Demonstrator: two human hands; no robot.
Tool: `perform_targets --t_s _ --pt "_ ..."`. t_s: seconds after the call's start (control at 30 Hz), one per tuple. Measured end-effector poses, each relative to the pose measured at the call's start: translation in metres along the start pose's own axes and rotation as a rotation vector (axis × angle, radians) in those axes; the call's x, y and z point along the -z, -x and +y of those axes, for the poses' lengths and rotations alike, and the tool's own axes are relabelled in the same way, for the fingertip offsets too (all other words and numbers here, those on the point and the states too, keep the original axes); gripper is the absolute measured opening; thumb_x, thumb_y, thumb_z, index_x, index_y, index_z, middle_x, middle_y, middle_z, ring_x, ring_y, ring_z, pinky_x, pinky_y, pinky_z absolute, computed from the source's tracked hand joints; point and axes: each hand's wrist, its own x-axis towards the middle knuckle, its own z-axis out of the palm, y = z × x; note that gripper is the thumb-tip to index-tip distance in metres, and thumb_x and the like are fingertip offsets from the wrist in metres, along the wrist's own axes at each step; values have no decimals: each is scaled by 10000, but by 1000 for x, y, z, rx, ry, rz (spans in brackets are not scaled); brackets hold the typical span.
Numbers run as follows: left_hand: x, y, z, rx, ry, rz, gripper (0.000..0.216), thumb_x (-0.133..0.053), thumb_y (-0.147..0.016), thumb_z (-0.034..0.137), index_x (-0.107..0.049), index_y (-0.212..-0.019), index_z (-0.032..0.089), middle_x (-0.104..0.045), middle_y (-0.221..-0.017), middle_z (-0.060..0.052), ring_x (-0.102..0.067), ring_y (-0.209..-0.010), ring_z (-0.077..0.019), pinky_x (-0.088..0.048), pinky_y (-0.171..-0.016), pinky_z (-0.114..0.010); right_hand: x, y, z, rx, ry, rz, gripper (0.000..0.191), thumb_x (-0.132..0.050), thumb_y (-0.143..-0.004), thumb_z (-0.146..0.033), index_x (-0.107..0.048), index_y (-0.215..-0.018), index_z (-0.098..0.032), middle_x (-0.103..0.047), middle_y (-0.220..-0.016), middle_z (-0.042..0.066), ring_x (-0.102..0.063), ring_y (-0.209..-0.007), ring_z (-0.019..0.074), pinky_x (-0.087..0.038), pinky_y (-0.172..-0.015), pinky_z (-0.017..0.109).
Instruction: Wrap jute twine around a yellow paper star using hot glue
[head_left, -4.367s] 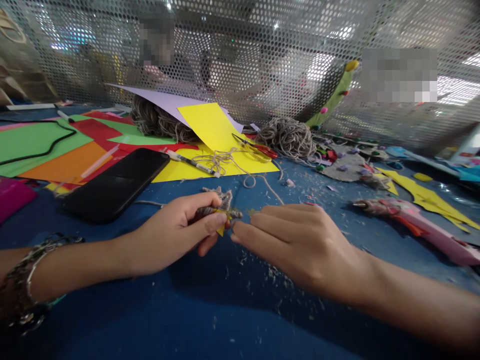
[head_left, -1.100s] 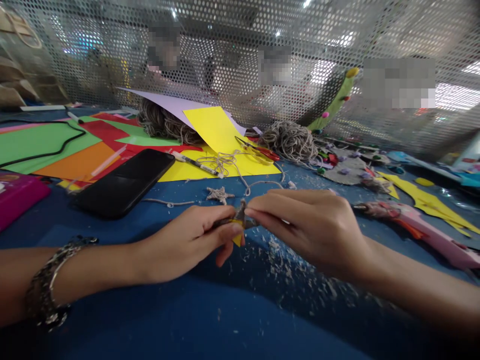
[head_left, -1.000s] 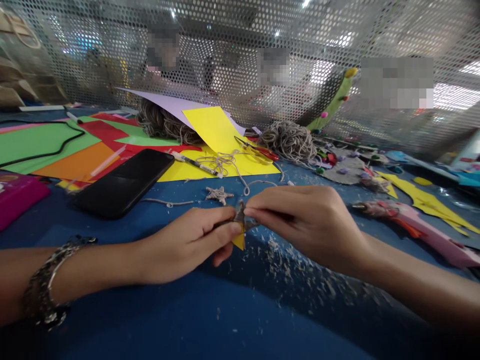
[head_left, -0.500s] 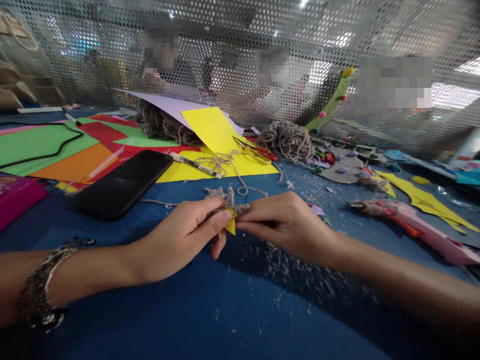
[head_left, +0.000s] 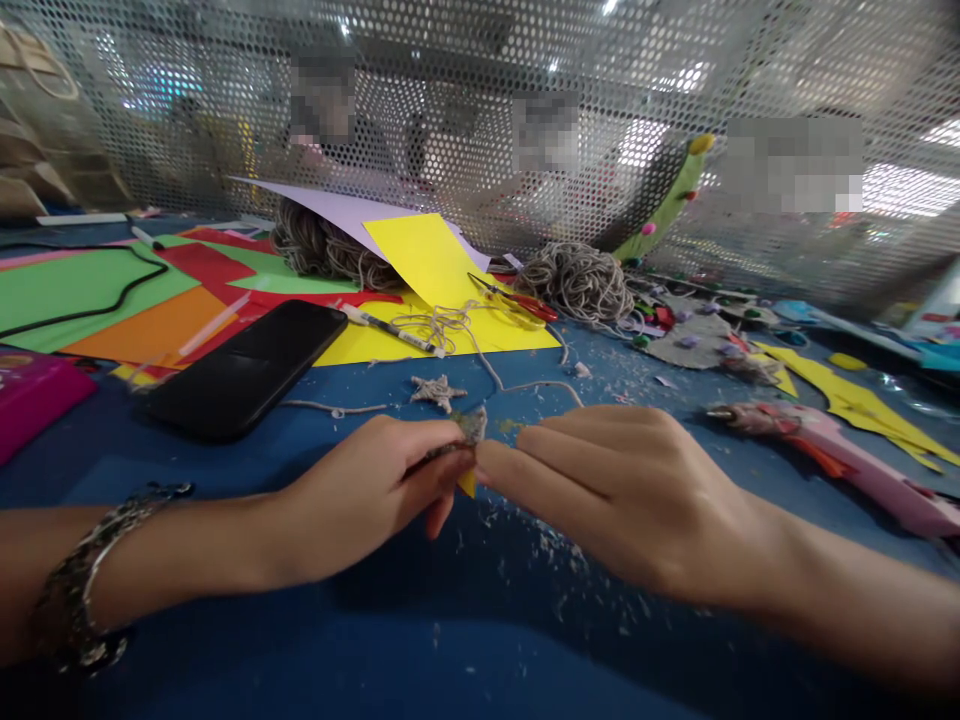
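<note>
Between the thumb and fingers of my left hand (head_left: 390, 470) is a small yellow paper piece (head_left: 466, 483), partly wrapped in grey yarn; the fingers cover most of it. My right hand (head_left: 622, 490) is closed beside it, its fingertips meeting the wrapped edge. A strand of grey yarn (head_left: 544, 386) runs across the table to behind the right hand's knuckles, and the fingers hide where it ends. Just beyond my left hand lies a finished-looking star wound in grey yarn (head_left: 437, 392).
A black phone (head_left: 251, 365) and marker (head_left: 394, 330) lie left of centre. Red-handled scissors (head_left: 517, 298) rest on yellow paper (head_left: 360, 342), near a yarn heap (head_left: 577, 283). A pink glue gun (head_left: 840, 450) lies right. Behind stands a perforated metal screen (head_left: 450, 60).
My right hand has swung nearer and to the right, showing more of its back. My left hand has lowered slightly and turned the piece, uncovering the yarn star behind.
</note>
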Motion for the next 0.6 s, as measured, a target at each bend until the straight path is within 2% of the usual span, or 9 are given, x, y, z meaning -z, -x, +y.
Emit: perform_targets --t_s 0.1,0.17,0.33,0.47,0.6 --pt "-1 0 0 -16 55 -59 326 -318 -888 296 -471 -630 170 -512 -540 53 -451 -498 -63 -301 -486 -164 -3 4 7 -24 -43 32 259 -357 -848 -97 -560 -689 -125 -530 -570 -6 -426 -490 75 -324 -479 207" --pt "-2 0 1 -14 90 -61 303 -320 -890 290 -466 -653 172 -517 -541 55 -462 -514 -62 -316 -504 -158 -4 6 12 -72 -84 44 199 -410 -847 -142 -573 -733 -132 -566 -617 -4 -455 -519 72 -340 -497 200" --pt "-1 0 3 13 208 -37 271 -320 -893 277 -463 -688 173 -516 -548 68 -420 -490 -46 -311 -473 -142 -9 4 24 -198 -269 22 193 -441 -851 -207 -598 -765 -136 -605 -655 10 -519 -575 62 -369 -531 172" --pt "0 1 3 -2 284 -16 274 -330 -890 269 -469 -678 165 -515 -564 66 -370 -446 -32 -284 -410 -134 -17 1 25 -189 -368 21 161 -466 -826 -145 -596 -734 -121 -584 -620 -4 -498 -554 38 -360 -532 138" --pt "0 1 2 34 376 44 276 -333 -888 304 -459 -687 163 -510 -561 69 -309 -385 -20 -248 -356 -134 -26 4 22 -163 -390 10 198 -440 -844 -172 -577 -711 -120 -547 -590 -16 -466 -523 34 -333 -502 139"
